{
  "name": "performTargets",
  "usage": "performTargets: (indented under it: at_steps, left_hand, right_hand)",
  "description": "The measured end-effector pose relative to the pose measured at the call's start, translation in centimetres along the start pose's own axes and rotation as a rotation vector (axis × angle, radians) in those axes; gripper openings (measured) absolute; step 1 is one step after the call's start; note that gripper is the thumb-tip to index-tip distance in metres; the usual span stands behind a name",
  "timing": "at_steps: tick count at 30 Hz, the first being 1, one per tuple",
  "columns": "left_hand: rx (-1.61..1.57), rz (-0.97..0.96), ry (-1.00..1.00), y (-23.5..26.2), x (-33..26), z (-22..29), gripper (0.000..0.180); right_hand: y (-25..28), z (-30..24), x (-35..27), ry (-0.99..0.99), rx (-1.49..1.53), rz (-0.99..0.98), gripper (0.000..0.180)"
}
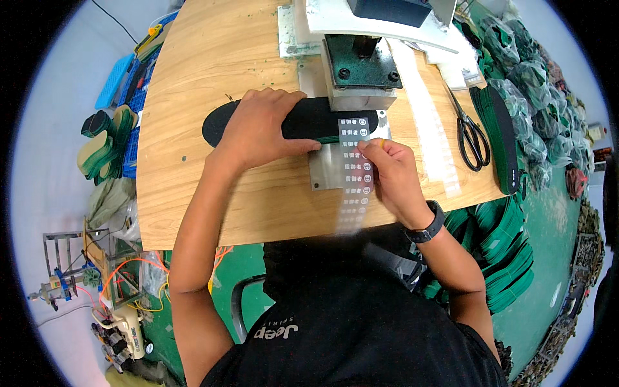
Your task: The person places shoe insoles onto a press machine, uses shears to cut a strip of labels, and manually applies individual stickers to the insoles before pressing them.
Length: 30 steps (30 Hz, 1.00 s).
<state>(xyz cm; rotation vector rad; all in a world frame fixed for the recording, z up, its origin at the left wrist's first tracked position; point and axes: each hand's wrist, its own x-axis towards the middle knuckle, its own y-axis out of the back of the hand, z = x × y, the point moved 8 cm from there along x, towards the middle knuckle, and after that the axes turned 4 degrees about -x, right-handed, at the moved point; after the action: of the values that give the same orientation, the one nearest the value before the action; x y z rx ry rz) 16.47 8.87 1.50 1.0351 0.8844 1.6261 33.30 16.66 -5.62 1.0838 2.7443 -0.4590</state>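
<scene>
- A person in a black shirt works at a wooden bench, both bare hands over its middle.
- A black insole with a green underside lies lengthwise from left to right, its right end over a metal plate and close under the block of a press, which hides part of its far edge.
- The left hand spans the insole left of the press, thumb and fingers well apart: the palm lies across the top, the forefinger reaches the far edge and the thumb lies along the near one.
- The right hand pinches the right side of a clear label strip, thumb and forefinger closed on it; a dark watch circles the wrist.
- The strip's far end overlaps the insole's right end, well to the right of the left thumb; its near end, blurred, runs toward the bench's near edge. Whether strip and insole touch cannot be told.
- To the right, a long whitish strip stretches toward the near edge, beside black-handled scissors.
- Along the bench's right edge sits a stack of insoles.
</scene>
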Motion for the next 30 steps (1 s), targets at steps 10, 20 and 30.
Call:
performTargets:
  at_steps: [10, 20, 30]
  left_hand:
    - [-0.023, -0.044, 0.015, 0.0, 0.1, 0.2, 0.068]
    - [-0.007, -0.001, 0.015, -0.1, 0.1, -0.1, 0.069]
    - [0.002, 0.008, 0.024, -0.5, 0.1, -0.5, 0.072]
  right_hand:
    - [-0.4, -1.0, 0.9, -0.087, 0.066, 0.004, 0.018]
    - [-0.3, -0.1, 1.1, -0.086, 0.124, 0.058, 0.017]
    - [0.0, -0.1, 1.3, -0.1, 0.145, 0.113, 0.016]
